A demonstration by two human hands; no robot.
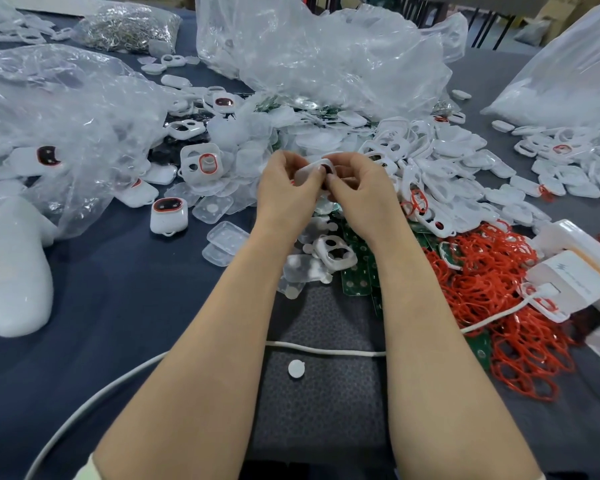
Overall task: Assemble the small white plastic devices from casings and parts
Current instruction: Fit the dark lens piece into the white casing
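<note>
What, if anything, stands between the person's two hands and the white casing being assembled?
Nothing visible does. The left hand and the right hand already have the white casing in their grip, pinched between the fingers above the heap of loose parts on the table.

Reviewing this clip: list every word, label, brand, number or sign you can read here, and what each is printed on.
No text here can be read.
White box at the right edge: a small grey logo mark and a line of print, too blurred to read.
Green circuit boards: no legible markings.
White casing held between the left hand and right hand: no print visible.
</note>
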